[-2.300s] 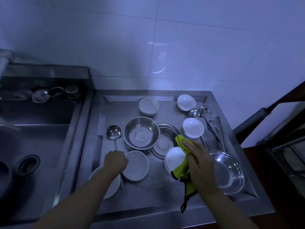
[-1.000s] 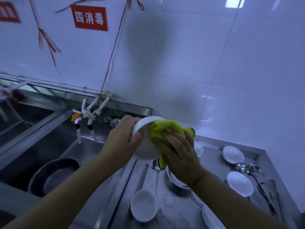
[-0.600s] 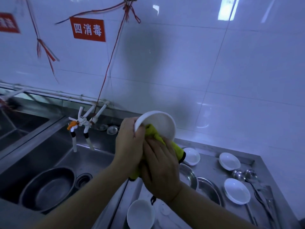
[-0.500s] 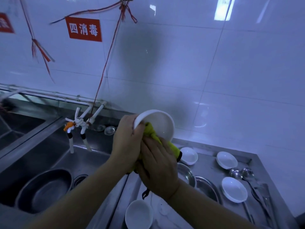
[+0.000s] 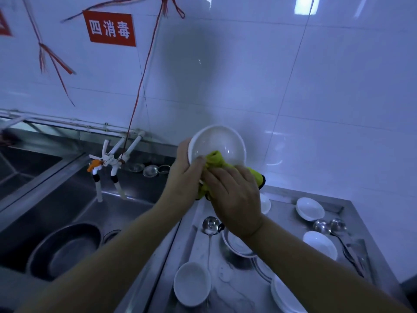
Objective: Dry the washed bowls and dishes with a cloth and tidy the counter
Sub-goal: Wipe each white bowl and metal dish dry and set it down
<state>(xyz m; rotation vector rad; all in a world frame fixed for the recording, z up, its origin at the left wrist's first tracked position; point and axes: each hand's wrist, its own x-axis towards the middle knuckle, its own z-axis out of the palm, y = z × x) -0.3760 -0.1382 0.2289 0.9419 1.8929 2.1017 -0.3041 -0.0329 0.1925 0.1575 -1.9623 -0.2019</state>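
Drying is the step in hand: the left hand grips a white bowl by its rim, raised above the worktop and tilted toward the camera. The right hand presses a yellow cloth into the bowl's lower inside, fingers curled round the bunched fabric. Next, I judge, the cloth must sweep the rest of the inside, then the bowl goes down among the others. Below the bowl, more white bowls and a ladle lie on the worktop; left of it sits the sink.
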